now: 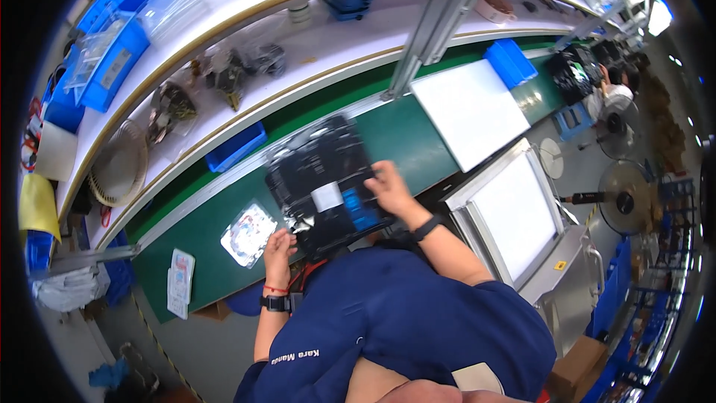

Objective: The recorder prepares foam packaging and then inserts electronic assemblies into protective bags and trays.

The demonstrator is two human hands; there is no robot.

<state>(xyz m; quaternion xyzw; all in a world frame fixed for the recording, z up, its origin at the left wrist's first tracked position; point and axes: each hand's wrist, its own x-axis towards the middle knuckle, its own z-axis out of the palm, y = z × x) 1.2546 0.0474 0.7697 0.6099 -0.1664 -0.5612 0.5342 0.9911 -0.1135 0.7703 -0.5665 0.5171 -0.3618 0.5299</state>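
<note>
Left hand (279, 251) and right hand (391, 192) grip opposite sides of a black case (313, 168), likely steadying it at the table (409, 138).

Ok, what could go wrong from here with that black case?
The black case's near side seems to reach the green bench's front edge, so it might tip toward the person if the right hand slips off its side.

The clear packet lies close beside the left hand and could get knocked or caught under the case.
</note>
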